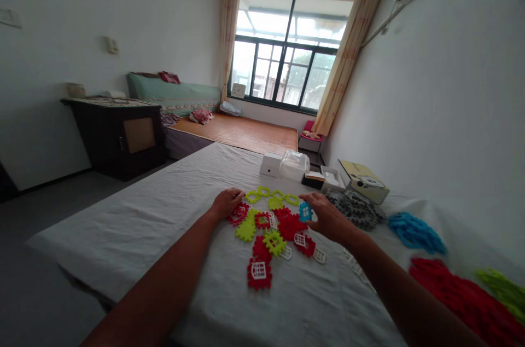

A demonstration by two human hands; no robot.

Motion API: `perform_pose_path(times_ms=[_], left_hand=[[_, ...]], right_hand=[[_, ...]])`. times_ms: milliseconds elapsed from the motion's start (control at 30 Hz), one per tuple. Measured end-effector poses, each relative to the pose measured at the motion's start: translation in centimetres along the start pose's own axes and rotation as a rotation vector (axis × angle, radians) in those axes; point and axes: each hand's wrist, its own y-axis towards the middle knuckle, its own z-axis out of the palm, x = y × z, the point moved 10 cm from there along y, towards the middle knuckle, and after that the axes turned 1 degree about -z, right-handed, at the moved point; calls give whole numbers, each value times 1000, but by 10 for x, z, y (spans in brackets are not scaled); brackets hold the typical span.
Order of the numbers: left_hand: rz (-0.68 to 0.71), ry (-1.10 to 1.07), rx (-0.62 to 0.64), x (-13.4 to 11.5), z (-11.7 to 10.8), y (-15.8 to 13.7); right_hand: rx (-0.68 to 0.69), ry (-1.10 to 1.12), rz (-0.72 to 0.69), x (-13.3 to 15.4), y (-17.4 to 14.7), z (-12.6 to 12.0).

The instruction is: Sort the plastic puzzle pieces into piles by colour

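Observation:
Red, yellow-green and blue plastic building pieces with notched edges lie together on the cloth. My left hand [227, 203] is curled at the left of the group, its fingers closed about the edge of a red window piece [238, 215]. On the right side, my right hand [325, 215] grips a blue window piece [305, 211] between thumb and fingers. Between the hands are red pieces [292, 225] and yellow-green pieces [246, 229]. Closer to me lies a red piece with a white window [259, 273]. A loose white window frame [319, 255] rests near my right forearm.
Piles of grey pieces [356, 210], blue pieces [416, 232], red pieces [459, 300] and yellow-green pieces [502, 287] lie at the right. Behind stand a clear plastic container [294, 164], a white box [270, 164] and a yellow box [364, 180]. A dark cabinet [117, 136] stands left.

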Motion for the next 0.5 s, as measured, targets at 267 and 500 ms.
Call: perform_pose_path(times_ms=[267, 500], left_hand=[[-19, -20, 43, 8, 3, 7], [-26, 25, 56, 14, 4, 13]], right_hand=[[-109, 259, 195, -99, -70, -27], [-411, -89, 757, -305, -173, -116]])
